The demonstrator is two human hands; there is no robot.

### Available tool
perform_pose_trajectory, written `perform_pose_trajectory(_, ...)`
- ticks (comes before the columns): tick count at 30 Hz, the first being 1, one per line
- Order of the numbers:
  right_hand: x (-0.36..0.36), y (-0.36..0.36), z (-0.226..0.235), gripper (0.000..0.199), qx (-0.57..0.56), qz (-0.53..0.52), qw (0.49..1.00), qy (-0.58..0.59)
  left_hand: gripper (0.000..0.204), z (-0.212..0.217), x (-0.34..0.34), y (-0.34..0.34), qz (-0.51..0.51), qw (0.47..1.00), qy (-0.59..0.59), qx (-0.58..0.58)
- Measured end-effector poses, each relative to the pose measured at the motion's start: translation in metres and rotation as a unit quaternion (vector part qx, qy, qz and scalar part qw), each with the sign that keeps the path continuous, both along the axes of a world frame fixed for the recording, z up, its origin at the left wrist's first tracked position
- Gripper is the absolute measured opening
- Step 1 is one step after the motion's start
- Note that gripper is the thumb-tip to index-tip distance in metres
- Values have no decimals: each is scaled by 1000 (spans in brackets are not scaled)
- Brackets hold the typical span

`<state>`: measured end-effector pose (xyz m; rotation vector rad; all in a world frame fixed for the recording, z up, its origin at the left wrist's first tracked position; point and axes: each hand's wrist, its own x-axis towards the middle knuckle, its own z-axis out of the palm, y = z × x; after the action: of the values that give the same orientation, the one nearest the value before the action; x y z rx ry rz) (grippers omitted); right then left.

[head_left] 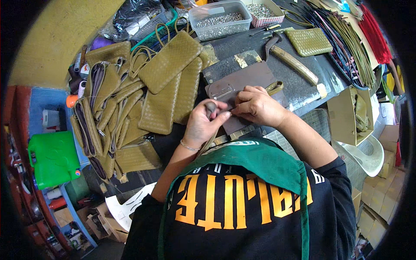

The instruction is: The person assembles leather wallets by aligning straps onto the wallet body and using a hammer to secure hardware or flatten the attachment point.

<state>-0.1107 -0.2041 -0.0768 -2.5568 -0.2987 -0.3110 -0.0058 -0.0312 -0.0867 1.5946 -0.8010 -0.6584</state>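
Observation:
Both my hands meet over a brown board on the bench. My left hand is closed, with a dark round-ended tool sticking up between its fingers; the tool's other end is hidden. Thumb and fingers of my right hand pinch a narrow olive strap, whose loop shows beyond the knuckles. Whatever small part lies between the fingertips is too small to make out. A strip like the strap also hangs beside my left wrist. Just past the board lies a hammer with a wooden handle.
Woven olive pouches are heaped on the left, and another pouch lies at the far right. Behind stand a clear tub and a box of small metal pieces. Cords bundle at right, near an open carton.

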Motion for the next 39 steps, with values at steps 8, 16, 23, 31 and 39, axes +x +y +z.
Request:
perform_pose_trajectory(8,2,1,0,9,3,-13,1000,15,9,1,1,-8,-47,995,2,-86)
perform_pose_trajectory(16,2,0,3,9,6,-14,1000,12,15,8,-2,-9,-69,986,-136,-67)
perform_pose_trajectory(23,1,0,14,12,-76,-12,997,18,13,1,0,-5,-51,984,-154,-78)
perform_pose_trajectory(31,-1,9,11,21,-87,-44,995,23,12,-7,-5,-5,-17,998,-3,-59)
perform_pose_trajectory(39,2,19,5,16,-74,-78,994,-16,21,13,3,4,-33,964,-255,65)
